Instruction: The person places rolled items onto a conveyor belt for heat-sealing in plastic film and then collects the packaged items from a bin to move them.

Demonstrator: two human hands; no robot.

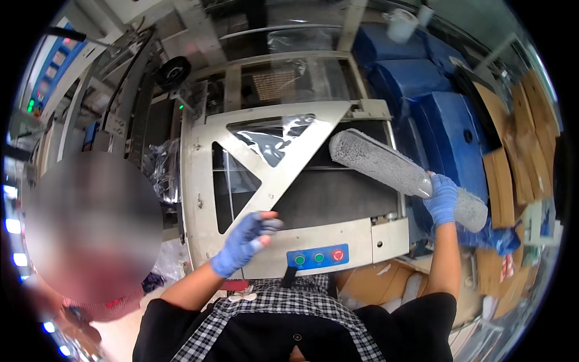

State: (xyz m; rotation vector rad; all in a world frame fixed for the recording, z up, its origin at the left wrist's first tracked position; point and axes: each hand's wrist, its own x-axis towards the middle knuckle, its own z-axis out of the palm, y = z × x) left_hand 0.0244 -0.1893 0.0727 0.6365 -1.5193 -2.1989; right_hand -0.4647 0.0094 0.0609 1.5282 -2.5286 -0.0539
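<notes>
Right hand (443,199) grips grey roller (404,175) near lower-right end; roller's long axis runs up-left over dark belt (325,199). Left hand (244,241) half-curled, empty, at machine's front frame (338,232), well apart from roller.

Mount: camera on my head, left of a pair.
Facing: down, close over the packing machine (283,181).
</notes>
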